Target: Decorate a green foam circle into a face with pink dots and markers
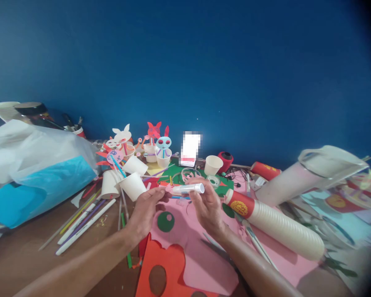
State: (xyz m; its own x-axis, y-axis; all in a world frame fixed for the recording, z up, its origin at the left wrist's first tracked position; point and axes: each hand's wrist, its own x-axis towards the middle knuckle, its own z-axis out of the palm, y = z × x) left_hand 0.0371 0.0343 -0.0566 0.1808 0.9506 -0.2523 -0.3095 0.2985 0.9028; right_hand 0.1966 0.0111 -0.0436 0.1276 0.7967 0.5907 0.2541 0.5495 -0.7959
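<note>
My right hand (205, 202) is closed around a white capped marker (188, 189), which lies nearly level above the pink paper (200, 255). Facing it, my left hand (148, 208) has its fingertips pinched at the marker's left end, on a small pink piece (170, 189). What exactly the left fingertips grip is too small to tell. Below the hands, a green circle with a pink dot (165, 222) lies on the pink paper. Orange paper with cut holes (145, 272) is nearer the front edge.
Paper cups with animal faces (163, 153) stand at the back, beside a bright phone (190, 148). A long stack of cups (284, 227) lies at right. Markers (85, 227) and a plastic bag (43, 165) are at left.
</note>
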